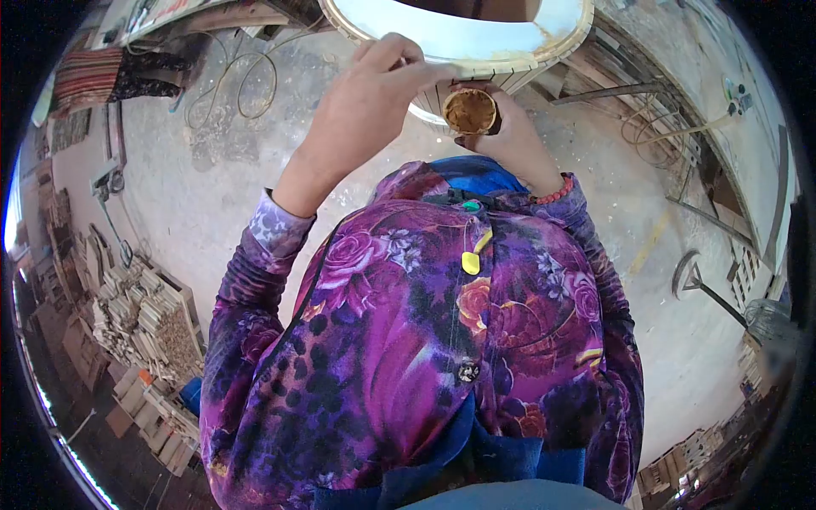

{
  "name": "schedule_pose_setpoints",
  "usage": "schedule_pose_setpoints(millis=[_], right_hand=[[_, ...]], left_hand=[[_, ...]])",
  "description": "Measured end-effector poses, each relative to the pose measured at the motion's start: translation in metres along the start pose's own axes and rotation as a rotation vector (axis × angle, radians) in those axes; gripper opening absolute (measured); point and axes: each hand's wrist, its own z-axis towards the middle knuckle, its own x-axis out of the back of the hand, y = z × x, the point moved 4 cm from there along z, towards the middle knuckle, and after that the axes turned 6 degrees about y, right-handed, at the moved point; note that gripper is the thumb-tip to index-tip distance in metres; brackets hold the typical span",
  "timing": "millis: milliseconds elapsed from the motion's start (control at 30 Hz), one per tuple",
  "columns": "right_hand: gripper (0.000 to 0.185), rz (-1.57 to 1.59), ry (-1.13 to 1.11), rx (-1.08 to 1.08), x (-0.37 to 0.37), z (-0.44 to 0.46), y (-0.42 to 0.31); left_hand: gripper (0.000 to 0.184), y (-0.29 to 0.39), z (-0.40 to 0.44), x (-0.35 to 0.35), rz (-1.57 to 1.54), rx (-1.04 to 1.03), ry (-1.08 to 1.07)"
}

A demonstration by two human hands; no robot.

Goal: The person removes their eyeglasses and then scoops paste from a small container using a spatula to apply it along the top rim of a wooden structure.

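Note:
At the top, my left hand (365,102) rests at the pale wooden rim of a large rounded piece (416,34) with a white upper face and a dark opening. Its fingers are curled together and its thumb points along the rim; whatever they pinch is hidden. My right hand (510,136) is wrapped round a small round cup (470,111), just below that rim. Brown paste coats the inside of the cup. Dark vertical lines run down the side of the piece near both hands.
Another person (93,81) in striped clothing stands at the upper left. Stacked wood strips (153,319) lie on the floor (229,170) at the left. Hoses loop on both sides. A metal stand with a round base (686,274) is at the right.

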Motion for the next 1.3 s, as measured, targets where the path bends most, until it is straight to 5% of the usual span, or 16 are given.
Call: schedule_pose_setpoints(millis=[400,467,567,767,933,1067,1300], right_hand=[[0.072,-0.009,0.105,-0.044,-0.016,-0.005,0.010],[0.070,-0.047,0.095,-0.025,-0.015,-0.007,0.008],[0.071,0.025,0.080,-0.055,-0.018,-0.008,0.007],[0.074,0.092,0.071,-0.139,-0.019,-0.009,0.003],[0.071,0.460,0.078,-0.181,-0.026,-0.014,-0.003],[0.073,0.353,0.041,-0.177,-0.023,-0.012,-0.007],[0.074,0.466,0.027,-0.074,-0.025,-0.013,0.002]], left_hand=[[0.036,-0.002,-0.005,-0.004,-0.099,0.077,0.073],[0.035,0.002,-0.008,-0.007,0.160,0.031,0.102],[0.033,0.014,-0.010,-0.005,0.026,0.105,-0.037],[0.035,0.015,0.001,-0.012,0.173,0.049,0.070],[0.033,0.016,0.006,-0.011,-0.026,0.095,0.001],[0.033,0.018,0.012,-0.018,0.175,0.059,0.087],[0.032,0.026,0.016,-0.016,-0.005,0.055,-0.005]])
